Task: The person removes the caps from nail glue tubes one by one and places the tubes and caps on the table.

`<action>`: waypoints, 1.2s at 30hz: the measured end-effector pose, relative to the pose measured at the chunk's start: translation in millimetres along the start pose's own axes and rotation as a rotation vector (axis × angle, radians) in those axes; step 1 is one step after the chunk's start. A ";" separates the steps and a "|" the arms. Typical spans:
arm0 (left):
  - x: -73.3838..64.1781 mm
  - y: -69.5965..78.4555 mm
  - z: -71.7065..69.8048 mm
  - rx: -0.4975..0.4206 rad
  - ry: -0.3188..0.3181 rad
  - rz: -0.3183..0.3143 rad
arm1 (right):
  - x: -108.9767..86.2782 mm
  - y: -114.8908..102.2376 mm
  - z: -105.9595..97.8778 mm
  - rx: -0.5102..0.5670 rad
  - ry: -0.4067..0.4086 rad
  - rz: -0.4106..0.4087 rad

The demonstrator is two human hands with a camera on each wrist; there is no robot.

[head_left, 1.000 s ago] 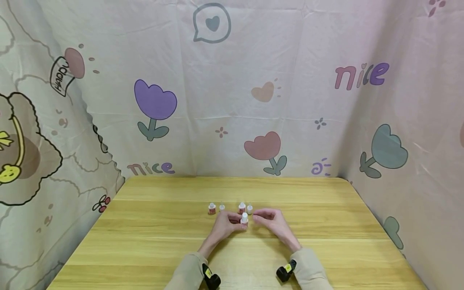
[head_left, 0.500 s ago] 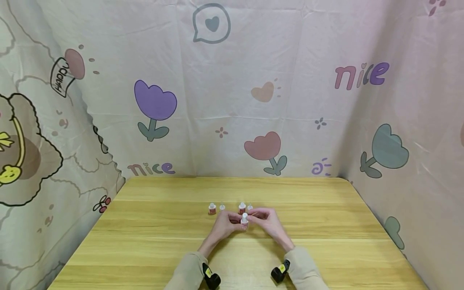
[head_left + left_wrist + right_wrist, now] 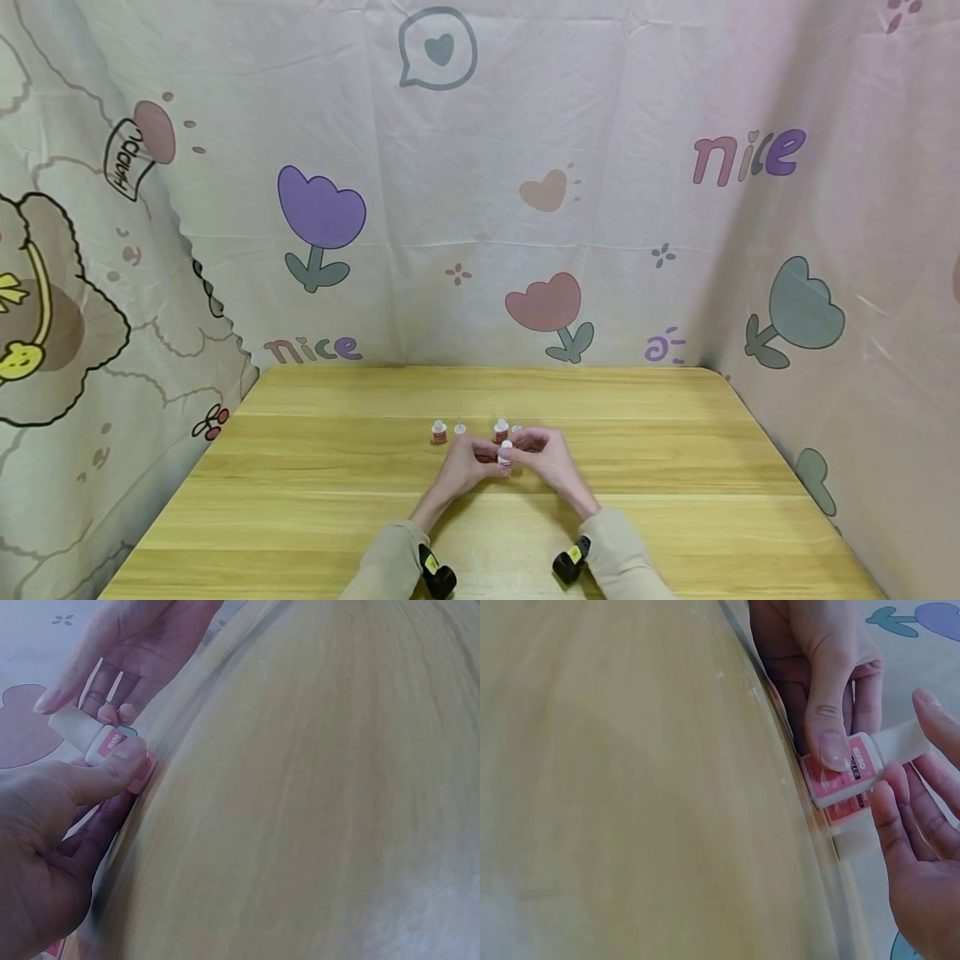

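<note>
A small glue bottle (image 3: 840,769) with a pink label stands on the table in front of me, topped by a white cap (image 3: 901,744). My left hand (image 3: 463,468) pinches its body between thumb and fingers. From the other side my right hand (image 3: 553,463) has thumb and fingertips around the cap. In the left wrist view the right thumb lies against the cap's top end. Close behind the held bottle is a second pink-labelled bottle (image 3: 501,430), and beside it a small white piece (image 3: 517,429) with a thin pin, partly covered by the right hand.
Farther left stands another pink-labelled bottle (image 3: 438,432), with a similar white pinned piece (image 3: 460,429) next to it. The wooden table (image 3: 337,483) reaches back to a printed cloth backdrop (image 3: 450,208), and cloth hangs at both sides.
My right hand has moved left, from beside the bottle onto its white cap. The left hand and the bottle it holds have stayed in place.
</note>
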State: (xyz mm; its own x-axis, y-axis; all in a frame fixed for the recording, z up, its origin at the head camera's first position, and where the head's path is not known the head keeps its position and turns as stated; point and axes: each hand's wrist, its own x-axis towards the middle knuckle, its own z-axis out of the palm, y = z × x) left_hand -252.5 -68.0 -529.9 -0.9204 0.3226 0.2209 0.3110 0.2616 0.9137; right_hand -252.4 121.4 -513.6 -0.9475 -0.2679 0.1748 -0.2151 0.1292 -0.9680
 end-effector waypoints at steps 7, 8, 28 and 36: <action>-0.8 0.7 -0.7 -0.013 -0.009 0.002 | 0.8 -3.3 5.7 -0.028 0.055 -0.006; -0.8 0.8 -0.7 -0.013 -0.011 0.006 | 0.8 -3.4 6.4 -0.036 0.060 -0.017; 1.8 -0.1 -2.7 0.048 -0.026 0.016 | 1.2 -6.4 10.1 -0.275 0.053 -0.275; 2.1 1.2 -0.6 0.034 -0.020 -0.006 | 0.9 -5.4 9.6 -0.321 0.037 -0.362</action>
State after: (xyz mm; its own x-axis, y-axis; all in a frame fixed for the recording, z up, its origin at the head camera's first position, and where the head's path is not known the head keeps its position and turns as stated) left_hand -254.2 -67.5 -528.1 -0.9173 0.3391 0.2087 0.3141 0.2942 0.9027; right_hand -249.8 111.3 -509.9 -0.8048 -0.3169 0.5019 -0.5891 0.3234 -0.7405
